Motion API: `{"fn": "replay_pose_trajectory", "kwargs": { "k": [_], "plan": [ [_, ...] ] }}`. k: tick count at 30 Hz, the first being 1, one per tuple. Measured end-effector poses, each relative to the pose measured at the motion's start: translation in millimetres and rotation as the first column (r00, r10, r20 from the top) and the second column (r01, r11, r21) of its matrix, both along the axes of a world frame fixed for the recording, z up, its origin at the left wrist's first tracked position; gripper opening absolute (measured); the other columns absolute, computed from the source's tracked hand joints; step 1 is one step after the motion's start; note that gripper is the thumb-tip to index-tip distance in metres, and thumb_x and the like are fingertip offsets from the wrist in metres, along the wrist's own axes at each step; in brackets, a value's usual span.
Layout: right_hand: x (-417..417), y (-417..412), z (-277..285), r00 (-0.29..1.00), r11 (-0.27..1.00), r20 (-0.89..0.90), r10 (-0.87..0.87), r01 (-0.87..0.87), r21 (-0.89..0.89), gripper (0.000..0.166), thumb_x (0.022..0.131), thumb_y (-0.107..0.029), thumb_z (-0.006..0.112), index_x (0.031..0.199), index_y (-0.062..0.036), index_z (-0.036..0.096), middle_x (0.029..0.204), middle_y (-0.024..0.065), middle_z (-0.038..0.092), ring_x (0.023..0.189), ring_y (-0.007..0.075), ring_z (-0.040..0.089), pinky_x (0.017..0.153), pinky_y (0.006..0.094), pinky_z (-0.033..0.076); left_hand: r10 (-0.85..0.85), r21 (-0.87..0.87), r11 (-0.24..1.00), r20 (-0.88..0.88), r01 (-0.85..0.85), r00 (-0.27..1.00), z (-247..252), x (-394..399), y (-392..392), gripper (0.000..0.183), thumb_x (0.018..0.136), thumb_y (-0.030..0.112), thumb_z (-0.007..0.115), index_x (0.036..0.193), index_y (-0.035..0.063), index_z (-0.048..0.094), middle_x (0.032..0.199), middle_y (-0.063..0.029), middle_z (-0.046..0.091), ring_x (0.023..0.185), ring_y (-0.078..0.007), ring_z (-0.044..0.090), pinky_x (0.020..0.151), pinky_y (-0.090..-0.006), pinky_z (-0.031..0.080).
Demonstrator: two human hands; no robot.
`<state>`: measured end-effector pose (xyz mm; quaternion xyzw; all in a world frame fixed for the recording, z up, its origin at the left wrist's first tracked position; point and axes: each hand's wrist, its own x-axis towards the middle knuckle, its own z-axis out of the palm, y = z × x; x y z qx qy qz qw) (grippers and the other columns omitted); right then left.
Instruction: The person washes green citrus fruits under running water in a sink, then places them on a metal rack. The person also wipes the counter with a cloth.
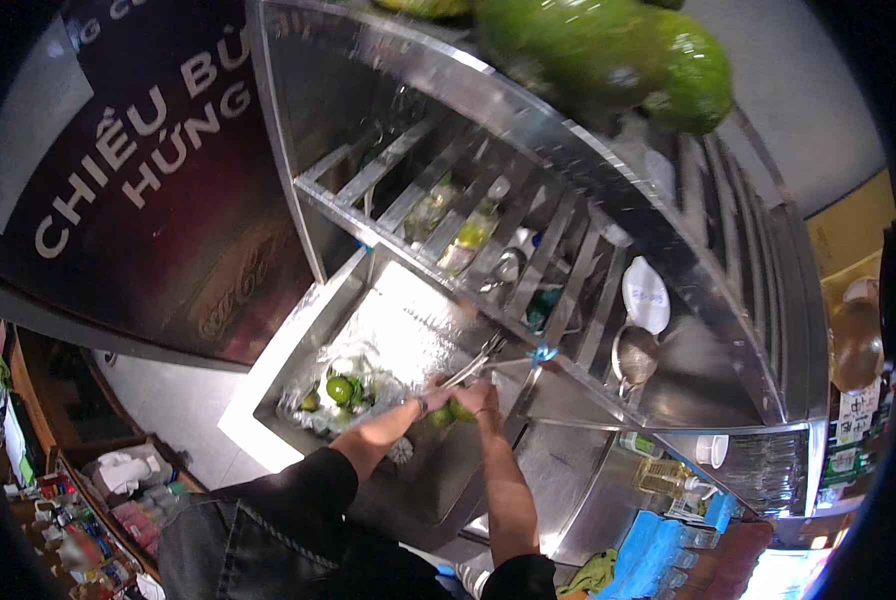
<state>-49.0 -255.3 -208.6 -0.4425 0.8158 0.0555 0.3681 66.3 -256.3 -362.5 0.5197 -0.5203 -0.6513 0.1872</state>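
Note:
My left hand [434, 395] and my right hand [478, 397] are close together over a stainless steel sink [395, 300]. They meet at the near end of a thin metal tap spout [472, 367]. Green round fruits [443, 417] show below and between my wrists. My fingers are too small and overlapped to tell whether they grip anything. To the left, a clear plastic bag [309, 382] lies spread in the sink. Several green citrus fruits [339, 390] sit in it. A pale round drain piece [400, 451] shows beside my left forearm.
A slatted metal rack [388, 172] above the sink holds bottles [469, 238], a white scoop [646, 296] and a mesh strainer [635, 355]. Large green fruits [688, 71] sit above it. At right are a pump bottle [665, 478], a blue cloth [646, 551] and glasses [695, 536].

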Motion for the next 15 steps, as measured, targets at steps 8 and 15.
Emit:
{"fn": "replay_pose_trajectory", "kwargs": {
  "k": [8, 15],
  "plan": [
    [-14.7, 4.8, -51.7, 0.79, 0.838, 0.448, -0.419, 0.527, -0.144, 0.064, 0.069, -0.057, 0.065, 0.107, -0.0057, 0.064, 0.102, 0.0149, 0.066, 0.097, 0.0311, 0.062, 0.081, 0.0397, 0.051, 0.1, 0.618, 0.764, -0.398, 0.187, 0.912, 73.0, -7.0, -19.3, 0.054, 0.086, 0.026, 0.058, 0.133, 0.0044, 0.041, 0.112, -0.012, 0.061, 0.092, -0.0209, 0.06, 0.077, -0.0308, 0.051],
    [55.1, -24.6, 81.3, 0.19, 0.795, 0.871, -0.452, 0.53, 0.296, 0.04, 0.077, -0.053, 0.064, 0.107, -0.0272, 0.058, 0.102, -0.002, 0.059, 0.094, 0.0162, 0.055, 0.074, 0.0374, 0.048, -0.456, -0.274, 0.786, 0.347, 0.554, 0.819, -23.7, 54.5, -120.5, 0.077, 0.073, 0.041, 0.069, 0.132, 0.0033, 0.038, 0.116, -0.0189, 0.06, 0.108, -0.0348, 0.058, 0.092, -0.0416, 0.047]
  ]
}}
